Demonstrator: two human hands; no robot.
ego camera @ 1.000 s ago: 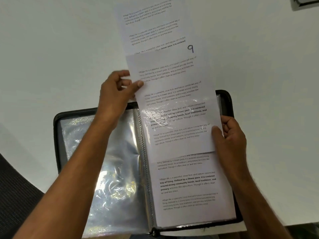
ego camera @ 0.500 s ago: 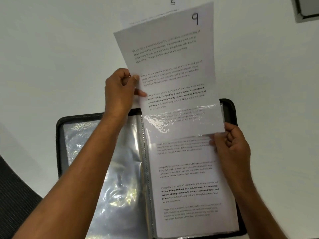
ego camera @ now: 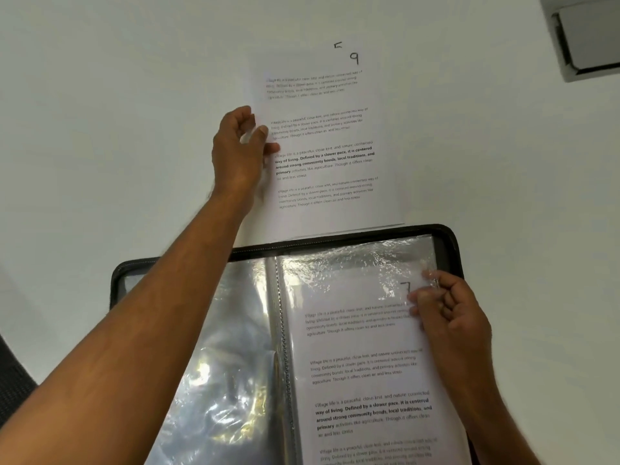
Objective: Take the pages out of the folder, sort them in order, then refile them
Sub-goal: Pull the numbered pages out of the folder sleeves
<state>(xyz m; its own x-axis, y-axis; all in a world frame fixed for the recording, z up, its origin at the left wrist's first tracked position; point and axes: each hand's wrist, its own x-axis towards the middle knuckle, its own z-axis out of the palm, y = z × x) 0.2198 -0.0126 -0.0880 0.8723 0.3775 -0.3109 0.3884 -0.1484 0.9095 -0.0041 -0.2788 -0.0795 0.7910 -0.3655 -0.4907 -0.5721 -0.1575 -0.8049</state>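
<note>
Lying flat on the white tabletop [ego camera: 100, 95] at 12 o'clock of the open folder [ego camera: 449, 236], page marked 9 [ego camera: 328, 135], left hand [ego camera: 240, 152] grip pinching its left edge, 5 page [ego camera: 337, 46] peeking beneath, right hand [ego camera: 451, 317] grip pinching the sleeve [ego camera: 362, 364] corner over page 7, text reading "Village life is a peaceful".

A white table [ego camera: 117, 112] is carrying an open black folder [ego camera: 449, 236] at the near edge, and just beyond it a sheet marked 9 [ego camera: 328, 135] is lying flat over another page.

Black-rimmed folder [ego camera: 449, 236], white pages [ego camera: 328, 213] with black print, white table [ego camera: 100, 129].
</note>
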